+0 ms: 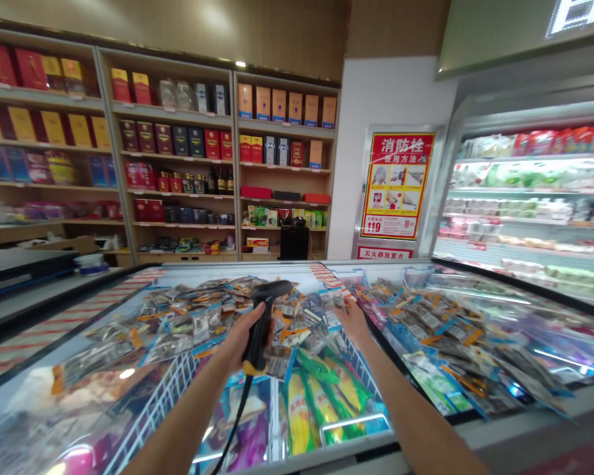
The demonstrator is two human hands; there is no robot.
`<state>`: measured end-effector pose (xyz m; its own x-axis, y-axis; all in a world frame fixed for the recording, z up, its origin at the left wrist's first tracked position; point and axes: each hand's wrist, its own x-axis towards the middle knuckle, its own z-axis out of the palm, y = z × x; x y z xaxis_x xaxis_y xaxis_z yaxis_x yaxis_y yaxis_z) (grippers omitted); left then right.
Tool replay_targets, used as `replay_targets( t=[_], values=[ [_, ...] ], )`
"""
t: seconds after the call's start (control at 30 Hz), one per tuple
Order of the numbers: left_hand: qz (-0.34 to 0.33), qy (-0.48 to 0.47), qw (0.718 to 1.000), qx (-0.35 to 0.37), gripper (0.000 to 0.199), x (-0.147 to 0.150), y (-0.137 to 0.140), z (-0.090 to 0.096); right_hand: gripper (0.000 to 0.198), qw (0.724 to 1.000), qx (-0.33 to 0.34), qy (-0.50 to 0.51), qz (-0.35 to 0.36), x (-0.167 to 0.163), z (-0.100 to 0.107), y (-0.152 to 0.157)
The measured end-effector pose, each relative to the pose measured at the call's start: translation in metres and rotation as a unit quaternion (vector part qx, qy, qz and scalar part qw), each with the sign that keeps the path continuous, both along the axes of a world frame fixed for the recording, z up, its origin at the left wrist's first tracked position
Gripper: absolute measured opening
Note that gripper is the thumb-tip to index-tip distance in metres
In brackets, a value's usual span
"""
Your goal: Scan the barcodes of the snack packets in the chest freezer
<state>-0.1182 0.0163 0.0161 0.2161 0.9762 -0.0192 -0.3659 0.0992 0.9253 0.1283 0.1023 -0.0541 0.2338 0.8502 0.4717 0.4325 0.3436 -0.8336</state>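
Head view (only 1): 2 hands, both the wearer's, over 1 chest freezer (pixel 525 417) w/ glass top. L hand (pixel 255 330) wrapped round the handle of 1 black/yellow scanner (pixel 261 330), head up, approx. mid-pic, above the pile; 1 black cord (pixel 235 425) runs down from it past L forearm. R hand (pixel 352 320) has thumb & fingers closed on 1 clear packet (pixel 332 300), a bit blurred, just R of scanner, well apart from it.

Packets lie in 2 big piles: L pile (pixel 208 297) behind & around the scanner, R pile (pixel 435 323) beyond the R forearm; dozens in all, too overlapped for exact no. Most have orange or blue edges. Betw. the forearms, lower down: at least 3 corn packs (pixel 317 402), yellow/green, beside 1 white wire basket side (pixel 153 402). 2 strips of red/white tape (pixel 324 272) on the freezer, 1 far L, 1 at back.

Back wall: 3 shelf units (pixel 236 178) in view; R unit's top row = 6 tan boxes (pixel 279 104); middle unit's 2nd row = 7 boxes (pixel 180 140) (3 dark red, 2 dark blue, 2 red). R of these, 1 red/yellow poster (pixel 400 188) w/ 6 small pics & "119", then 1 lit fridge (pixel 525 107), stocked.
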Motion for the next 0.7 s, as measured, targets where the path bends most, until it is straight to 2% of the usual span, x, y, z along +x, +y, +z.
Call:
replay_targets(
  t=[0.13,0.4,0.6,0.7],
  values=[
    [-0.022,0.048,0.999,0.003,0.03,-0.006,-0.004,-0.01,0.032,0.999,0.017,0.009,0.027,0.0,-0.006,0.012],
    [-0.059,0.11,0.991,0.041,0.03,-0.001,-0.01,-0.007,0.037,0.993,0.019,0.101,0.052,-0.005,0.0,0.006],
    [-0.02,0.097,0.995,0.033,0.025,0.001,-0.012,-0.006,0.037,0.99,0.033,0.132,0.045,-0.002,-0.004,0.006],
    [-0.039,0.113,0.992,0.046,0.024,0.0,-0.011,-0.007,0.037,0.989,0.031,0.139,0.037,0.001,-0.005,0.007]
  ],
)
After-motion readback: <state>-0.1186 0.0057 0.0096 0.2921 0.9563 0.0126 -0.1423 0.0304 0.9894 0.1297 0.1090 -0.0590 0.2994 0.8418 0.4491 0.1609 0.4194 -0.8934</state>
